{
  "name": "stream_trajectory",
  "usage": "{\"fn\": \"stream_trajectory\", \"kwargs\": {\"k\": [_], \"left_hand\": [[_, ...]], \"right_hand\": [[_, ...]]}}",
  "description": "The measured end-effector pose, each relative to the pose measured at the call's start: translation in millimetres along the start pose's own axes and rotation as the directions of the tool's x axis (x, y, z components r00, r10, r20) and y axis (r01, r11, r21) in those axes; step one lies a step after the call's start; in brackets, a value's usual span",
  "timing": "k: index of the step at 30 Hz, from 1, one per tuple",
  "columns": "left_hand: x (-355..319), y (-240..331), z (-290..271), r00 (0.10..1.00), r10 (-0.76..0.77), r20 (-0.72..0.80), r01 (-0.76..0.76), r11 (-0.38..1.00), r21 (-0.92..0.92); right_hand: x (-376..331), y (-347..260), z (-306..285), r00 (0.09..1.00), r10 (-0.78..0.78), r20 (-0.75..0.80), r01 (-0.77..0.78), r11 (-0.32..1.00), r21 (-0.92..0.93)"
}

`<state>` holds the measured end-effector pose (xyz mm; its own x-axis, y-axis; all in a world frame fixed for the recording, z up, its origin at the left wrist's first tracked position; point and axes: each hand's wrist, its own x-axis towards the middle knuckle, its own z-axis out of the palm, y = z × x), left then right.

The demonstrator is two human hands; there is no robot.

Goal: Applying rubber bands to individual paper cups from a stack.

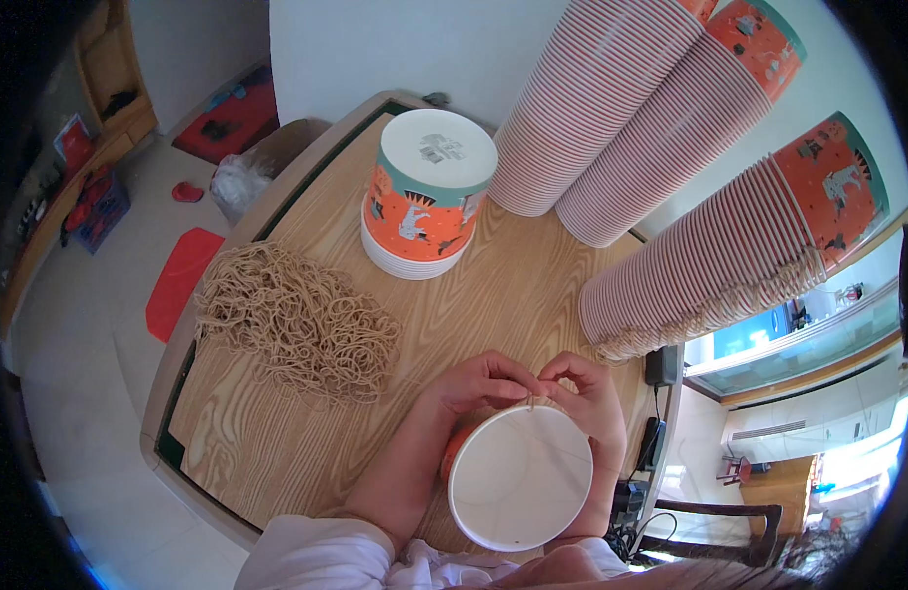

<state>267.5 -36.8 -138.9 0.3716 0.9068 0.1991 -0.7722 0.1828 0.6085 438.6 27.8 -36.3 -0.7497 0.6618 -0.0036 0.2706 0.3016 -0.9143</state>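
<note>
An open paper bucket (518, 482), white inside and orange outside, tilts with its mouth toward me, close against my body. At the bucket's far rim, my left hand (488, 381) and my right hand (586, 395) meet with fingers pinched. Between their fingertips a short bit of tan cord (530, 401) shows at the rim; the rest of it is hidden by the fingers. My right forearm runs behind the bucket's right side. Left of my hands lies a loose heap of the same tan cord (301, 320) on the table.
Upside down on the wooden table (473, 315) stands a short stack of orange buckets (419, 211). Tall bucket stacks (596, 98) lean at the back; another stack (704, 251), at right, carries cord loops along its side. Black adapters (660, 366) sit by the right edge.
</note>
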Motion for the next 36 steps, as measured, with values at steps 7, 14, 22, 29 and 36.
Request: {"fn": "stream_trajectory", "kwargs": {"k": [7,14,22,29,36], "left_hand": [[2.0,0.4,-3.8,0.996,0.087,0.005,-0.088,0.995,0.056],[2.7,-0.2,-8.1,0.990,0.136,0.047,-0.134,0.990,-0.038],[4.5,-1.6,-10.5,0.994,0.105,-0.034,-0.100,0.988,0.120],[7.9,-4.6,-4.4,0.999,0.037,-0.006,-0.037,0.995,0.094],[6.2,-6.7,-6.4,0.997,-0.029,-0.073,0.041,0.985,0.165]], "right_hand": [[0.4,3.8,0.7,0.999,0.005,-0.043,-0.005,1.000,-0.008],[-0.6,2.0,-1.3,0.998,0.010,-0.055,-0.010,1.000,0.008],[-2.2,1.1,-2.6,0.999,-0.004,-0.040,0.004,1.000,-0.018],[-5.0,-18.7,2.3,0.999,0.044,0.003,-0.044,0.999,-0.022],[-7.3,-18.4,0.4,0.998,-0.010,0.056,0.015,0.997,-0.080]]}}
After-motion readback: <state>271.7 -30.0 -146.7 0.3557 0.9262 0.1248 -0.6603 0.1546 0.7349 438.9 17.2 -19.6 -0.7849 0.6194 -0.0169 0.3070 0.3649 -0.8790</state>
